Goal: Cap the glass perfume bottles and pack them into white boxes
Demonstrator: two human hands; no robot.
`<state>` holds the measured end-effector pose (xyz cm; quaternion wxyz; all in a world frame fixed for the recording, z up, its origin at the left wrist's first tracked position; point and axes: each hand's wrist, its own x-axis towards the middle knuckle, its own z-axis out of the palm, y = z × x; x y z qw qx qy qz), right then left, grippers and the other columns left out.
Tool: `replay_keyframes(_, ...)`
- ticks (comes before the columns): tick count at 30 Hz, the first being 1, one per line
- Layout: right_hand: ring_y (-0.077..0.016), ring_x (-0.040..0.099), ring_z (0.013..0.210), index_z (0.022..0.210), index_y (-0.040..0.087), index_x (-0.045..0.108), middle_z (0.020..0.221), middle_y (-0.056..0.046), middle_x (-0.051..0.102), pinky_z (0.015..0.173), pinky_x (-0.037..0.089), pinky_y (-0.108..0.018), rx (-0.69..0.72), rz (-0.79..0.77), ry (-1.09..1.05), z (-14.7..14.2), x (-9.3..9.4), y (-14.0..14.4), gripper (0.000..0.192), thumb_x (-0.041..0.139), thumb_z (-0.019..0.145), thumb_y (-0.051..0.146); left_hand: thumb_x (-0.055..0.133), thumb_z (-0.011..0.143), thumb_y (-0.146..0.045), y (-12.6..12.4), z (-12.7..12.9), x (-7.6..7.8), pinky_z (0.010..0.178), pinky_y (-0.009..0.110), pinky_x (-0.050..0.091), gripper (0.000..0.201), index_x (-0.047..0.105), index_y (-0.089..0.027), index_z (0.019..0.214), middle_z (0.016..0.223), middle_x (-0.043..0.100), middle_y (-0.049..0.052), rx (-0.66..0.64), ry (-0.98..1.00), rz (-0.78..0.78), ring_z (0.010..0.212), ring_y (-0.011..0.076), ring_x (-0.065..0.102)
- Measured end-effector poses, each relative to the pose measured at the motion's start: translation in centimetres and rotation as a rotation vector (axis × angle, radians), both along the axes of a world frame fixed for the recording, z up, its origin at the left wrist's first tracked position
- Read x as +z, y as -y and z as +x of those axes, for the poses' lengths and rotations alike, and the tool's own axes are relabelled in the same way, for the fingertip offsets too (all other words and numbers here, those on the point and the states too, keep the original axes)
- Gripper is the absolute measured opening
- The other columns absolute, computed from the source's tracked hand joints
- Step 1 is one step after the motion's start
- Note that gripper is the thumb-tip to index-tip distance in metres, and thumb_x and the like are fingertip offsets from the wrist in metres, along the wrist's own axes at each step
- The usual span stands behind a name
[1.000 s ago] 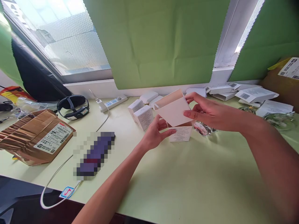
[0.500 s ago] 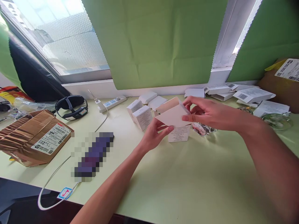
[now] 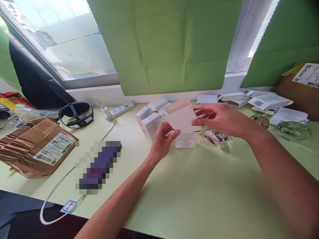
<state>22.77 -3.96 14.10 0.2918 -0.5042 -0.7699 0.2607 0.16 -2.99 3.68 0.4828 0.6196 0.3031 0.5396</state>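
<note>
Both hands hold a small white carton [image 3: 183,121] just above the pale green table [image 3: 199,186]. My left hand [image 3: 161,141] pinches its lower left corner. My right hand [image 3: 219,118] grips its right side with thumb and fingers. The carton's flat lid panel faces me, and a printed side shows below it. Two closed white boxes [image 3: 149,122] stand just left of the carton. A clear glass object [image 3: 215,136] lies on the table under my right hand.
A power strip [image 3: 121,109] and black headset [image 3: 76,114] lie at the back left. A torn brown parcel [image 3: 37,147] and a white cable [image 3: 59,186] sit left. Flat white boxes with barcodes [image 3: 261,99], glass items [image 3: 292,128] and a brown carton [image 3: 302,89] crowd the back right.
The carton has shifted slightly left and been turned in my hands, its lid panel folding over the opening. My right hand moved left with it.
</note>
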Motion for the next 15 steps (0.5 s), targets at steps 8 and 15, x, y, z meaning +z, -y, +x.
replay_keyframes(8,-0.0225,0.068,0.088,0.127,0.036,0.067,0.110,-0.001,0.075,0.065,0.049,-0.032,0.016,-0.029,-0.037,-0.6,-0.3,0.0,0.044,0.065,0.082,0.039,0.070,0.089,-0.035,-0.1,0.2,-0.4,0.091,0.038,0.056,0.038,0.047,-0.026,0.118,0.126,0.066,0.007,-0.062,0.048,-0.025,0.117,0.0228,0.064)
replay_keyframes(15,-0.0241,0.065,0.092,0.116,0.030,0.072,0.104,-0.003,0.074,0.067,0.048,-0.033,0.031,0.066,-0.053,-1.1,-0.4,0.1,0.037,0.063,0.082,0.042,0.065,0.092,-0.040,0.0,0.0,0.0,0.092,0.037,0.054,0.032,0.057,-0.023,0.117,0.126,0.066,0.009,-0.009,-0.029,0.024,0.119,0.0251,0.061)
